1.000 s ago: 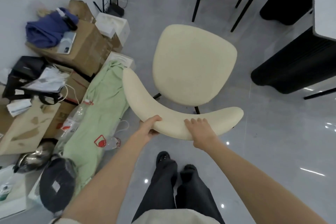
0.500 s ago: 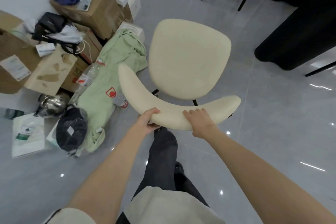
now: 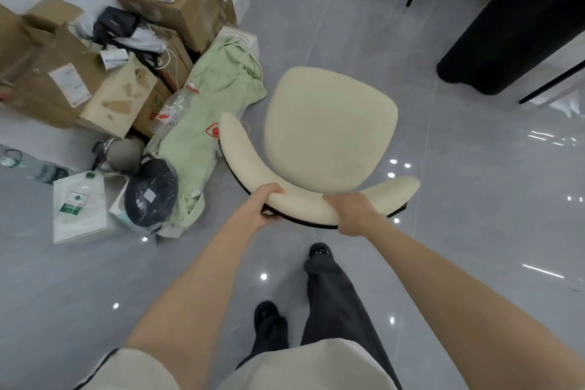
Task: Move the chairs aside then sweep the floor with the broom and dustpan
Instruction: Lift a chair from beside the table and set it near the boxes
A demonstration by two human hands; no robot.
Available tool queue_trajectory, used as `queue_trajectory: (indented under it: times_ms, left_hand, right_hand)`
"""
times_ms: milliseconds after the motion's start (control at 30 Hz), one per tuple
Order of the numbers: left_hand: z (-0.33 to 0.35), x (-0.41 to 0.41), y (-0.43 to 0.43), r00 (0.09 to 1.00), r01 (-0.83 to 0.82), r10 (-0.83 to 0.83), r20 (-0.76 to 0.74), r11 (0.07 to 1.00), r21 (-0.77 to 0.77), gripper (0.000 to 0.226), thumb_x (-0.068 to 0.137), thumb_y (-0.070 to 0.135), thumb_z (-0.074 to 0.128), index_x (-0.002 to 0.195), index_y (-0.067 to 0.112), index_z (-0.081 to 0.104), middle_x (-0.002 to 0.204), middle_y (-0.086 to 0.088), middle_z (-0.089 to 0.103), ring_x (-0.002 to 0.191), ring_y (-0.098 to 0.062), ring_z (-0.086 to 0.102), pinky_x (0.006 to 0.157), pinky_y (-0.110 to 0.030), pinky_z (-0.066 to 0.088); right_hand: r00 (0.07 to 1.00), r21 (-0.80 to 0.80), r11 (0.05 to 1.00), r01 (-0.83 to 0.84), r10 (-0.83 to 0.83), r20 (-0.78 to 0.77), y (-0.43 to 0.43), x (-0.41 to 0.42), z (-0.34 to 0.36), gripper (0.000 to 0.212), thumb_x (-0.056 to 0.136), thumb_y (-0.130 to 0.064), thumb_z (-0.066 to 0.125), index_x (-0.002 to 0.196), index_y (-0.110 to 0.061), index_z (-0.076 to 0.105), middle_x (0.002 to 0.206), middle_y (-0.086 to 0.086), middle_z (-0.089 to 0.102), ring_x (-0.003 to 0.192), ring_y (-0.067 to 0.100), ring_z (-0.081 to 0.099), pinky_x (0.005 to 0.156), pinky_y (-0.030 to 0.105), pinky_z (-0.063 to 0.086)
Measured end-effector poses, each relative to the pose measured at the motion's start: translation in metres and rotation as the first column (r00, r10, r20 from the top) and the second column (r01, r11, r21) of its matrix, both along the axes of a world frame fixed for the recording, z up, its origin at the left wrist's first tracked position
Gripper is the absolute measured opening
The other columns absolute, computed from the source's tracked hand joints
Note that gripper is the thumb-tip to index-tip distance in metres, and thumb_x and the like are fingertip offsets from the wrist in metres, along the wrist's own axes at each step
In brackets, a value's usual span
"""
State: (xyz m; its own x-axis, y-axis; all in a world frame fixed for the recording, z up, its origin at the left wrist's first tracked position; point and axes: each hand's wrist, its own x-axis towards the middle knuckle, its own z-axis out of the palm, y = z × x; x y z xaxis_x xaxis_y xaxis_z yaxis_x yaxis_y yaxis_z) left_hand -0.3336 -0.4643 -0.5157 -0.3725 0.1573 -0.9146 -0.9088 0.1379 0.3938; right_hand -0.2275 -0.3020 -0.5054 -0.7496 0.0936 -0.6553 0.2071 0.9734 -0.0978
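Head: left hand [image 3: 258, 208], right hand [image 3: 355, 214] on chair [image 3: 329, 127]

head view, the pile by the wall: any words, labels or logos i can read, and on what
Nothing reads clearly.
Shipping label on the cardboard box: print too blurred.
Red logo on the green cloth: a mark, no legible letters.
Label on the plastic bottle: red and white, unreadable.
White packet on the floor: green print too small.
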Motion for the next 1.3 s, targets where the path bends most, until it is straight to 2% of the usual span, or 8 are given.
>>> queue_trajectory:
  times_ms: [167,233,533,733,933,1033,1200,1300]
  left_hand:
    - [0.011,0.025,-0.045,0.999,0.052,-0.051,0.009,0.997,-0.062,0.017,0.078,0.010,0.063,0.090,0.008,0.051,0.083,-0.008,0.050,0.078,-0.021,0.052,0.092,-0.046,0.051]
    - [0.015,0.033,-0.067,0.999,0.047,-0.046,0.014,0.996,-0.081,0.013,0.079,0.011,0.062,0.082,0.009,0.049,0.083,-0.008,0.049,0.076,-0.020,0.051,0.090,-0.044,0.051]
    - [0.016,0.028,-0.132,1.000,-0.029,0.030,0.002,0.995,-0.091,0.013,0.084,0.010,0.058,0.078,0.012,0.048,0.082,-0.006,0.046,0.081,-0.019,0.048,0.098,-0.049,0.047]
    - [0.018,0.005,-0.163,0.990,-0.133,0.137,0.035,0.987,-0.090,0.017,0.081,0.008,0.062,0.079,0.011,0.046,0.086,-0.007,0.044,0.101,-0.026,0.045,0.098,-0.051,0.046]
    - [0.018,-0.003,-0.157,0.984,-0.168,0.172,0.051,0.983,-0.077,0.020,0.079,0.011,0.067,0.082,0.009,0.047,0.085,-0.008,0.046,0.085,-0.022,0.051,0.098,-0.051,0.047]
    - [0.015,0.003,-0.152,0.988,-0.151,0.154,0.022,0.984,-0.090,0.031,0.079,0.016,0.069,0.100,0.008,0.048,0.085,-0.007,0.049,0.078,-0.020,0.051,0.087,-0.046,0.051]
    - [0.013,0.013,-0.150,0.975,-0.223,0.221,-0.034,0.972,-0.076,0.046,0.079,0.029,0.072,0.114,0.012,0.047,0.096,-0.004,0.057,0.101,-0.025,0.054,0.083,-0.037,0.049]
    - [0.010,0.021,-0.145,0.923,-0.341,0.288,-0.255,0.920,-0.193,0.057,0.076,0.023,0.075,0.124,0.006,0.048,0.120,-0.007,0.058,0.105,-0.026,0.058,0.084,-0.034,0.049]
  right_hand:
    - [0.993,-0.051,0.995,0.089,-0.084,0.083,-0.047,0.025,0.009,0.070,0.087,-0.013,0.053,0.150,-0.023,0.024,0.139,0.005,0.049,0.124,0.027,0.048,0.100,0.029,0.039]
    - [0.995,-0.052,0.996,0.070,-0.066,0.074,-0.071,0.034,0.009,0.071,0.086,-0.012,0.051,0.150,-0.025,0.023,0.138,0.005,0.049,0.122,0.028,0.047,0.099,0.031,0.038]
    - [0.999,-0.080,0.996,0.041,-0.041,-0.004,-0.138,0.025,-0.006,0.062,0.078,-0.016,0.063,0.136,-0.023,0.041,0.120,0.004,0.059,0.112,0.027,0.049,0.081,0.030,0.031]
    - [1.000,-0.120,0.993,-0.020,0.017,-0.025,-0.158,-0.009,-0.002,0.049,0.079,-0.012,0.058,0.127,-0.020,0.047,0.119,0.005,0.058,0.115,0.028,0.047,0.094,0.034,0.033]
    - [0.998,-0.091,0.994,-0.063,0.061,-0.022,-0.144,-0.027,-0.003,0.054,0.078,-0.009,0.053,0.130,-0.023,0.046,0.115,0.004,0.060,0.113,0.028,0.050,0.099,0.035,0.035]
    - [0.998,-0.083,0.995,-0.054,0.052,-0.021,-0.141,-0.025,-0.002,0.056,0.078,-0.009,0.054,0.130,-0.025,0.045,0.116,0.003,0.060,0.112,0.028,0.051,0.100,0.035,0.035]
    - [1.000,-0.169,0.985,-0.017,0.013,-0.022,-0.138,-0.024,0.006,0.052,0.076,-0.007,0.057,0.125,-0.020,0.050,0.116,0.005,0.061,0.111,0.029,0.054,0.086,0.029,0.036]
    - [0.996,-0.303,0.949,0.087,-0.082,0.029,-0.127,-0.020,0.018,0.065,0.073,-0.008,0.059,0.135,-0.021,0.047,0.125,0.002,0.059,0.116,0.026,0.053,0.088,0.027,0.042]
